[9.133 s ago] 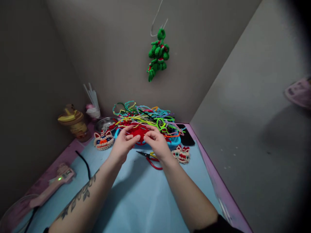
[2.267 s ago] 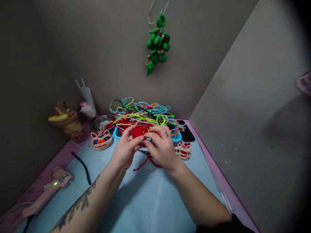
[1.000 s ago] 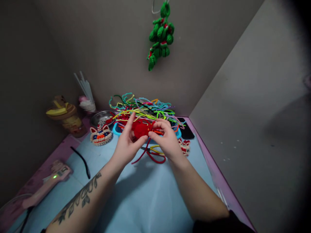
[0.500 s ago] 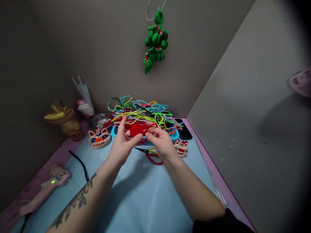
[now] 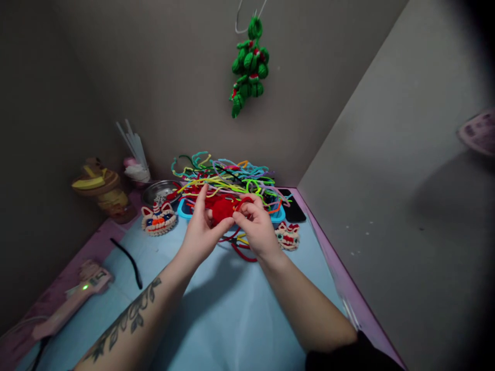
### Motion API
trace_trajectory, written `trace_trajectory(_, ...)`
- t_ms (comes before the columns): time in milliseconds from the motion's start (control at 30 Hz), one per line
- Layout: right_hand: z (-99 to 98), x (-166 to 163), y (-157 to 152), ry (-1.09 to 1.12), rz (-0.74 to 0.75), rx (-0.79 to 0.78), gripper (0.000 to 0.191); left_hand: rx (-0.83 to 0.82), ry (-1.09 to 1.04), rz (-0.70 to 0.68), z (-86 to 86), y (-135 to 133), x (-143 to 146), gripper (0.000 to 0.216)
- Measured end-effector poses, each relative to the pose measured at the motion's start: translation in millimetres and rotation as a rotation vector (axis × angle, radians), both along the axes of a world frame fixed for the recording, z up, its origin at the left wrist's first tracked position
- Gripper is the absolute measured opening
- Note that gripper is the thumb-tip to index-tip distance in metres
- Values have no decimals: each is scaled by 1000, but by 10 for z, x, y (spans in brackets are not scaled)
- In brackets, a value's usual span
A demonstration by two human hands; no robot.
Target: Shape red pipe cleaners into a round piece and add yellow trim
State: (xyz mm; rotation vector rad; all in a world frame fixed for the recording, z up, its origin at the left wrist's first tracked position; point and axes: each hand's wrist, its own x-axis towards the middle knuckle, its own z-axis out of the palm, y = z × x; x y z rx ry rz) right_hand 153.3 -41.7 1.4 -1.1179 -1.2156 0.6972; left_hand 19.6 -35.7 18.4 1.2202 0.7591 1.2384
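A round red cord piece (image 5: 223, 210), knotted or woven, is held up above the mat between both hands. My left hand (image 5: 204, 219) pinches its left side, thumb in front and index finger raised. My right hand (image 5: 256, 222) grips its right edge, with a loop of red cord around the fingertips. A red cord end hangs below. Behind the hands a blue tray (image 5: 182, 208) holds a heap of many-coloured cords (image 5: 232, 178). Under the right hand lie scissors (image 5: 244, 252) with red and yellow handles, partly hidden.
Lion-face cord pieces lie left (image 5: 159, 220) and right (image 5: 288, 236). A metal bowl (image 5: 160, 193) holds small bits. A glue gun (image 5: 73, 304) with a green light and a black strip (image 5: 129, 264) lie left. A phone (image 5: 293, 206) sits behind right; green cord ornaments (image 5: 249, 67) hang above.
Both hands have shifted slightly, the left one to the right. The red piece has turned to show a rounder face, and a cord end now hangs over the scissors.
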Motion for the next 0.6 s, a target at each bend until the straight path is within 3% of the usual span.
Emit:
trace_trajectory(133, 14, 16, 20, -46, 11, -19, 15, 4, 0, 74, -9, 44, -35, 104)
trace_trajectory(267, 27, 64, 38, -25, 11, 30, 13, -38, 14, 42, 19, 70, -69, 106)
trace_trajectory(600, -14, 22, 94, 306, 91, -43, 17, -48, 64, -45, -6, 46, -27, 98)
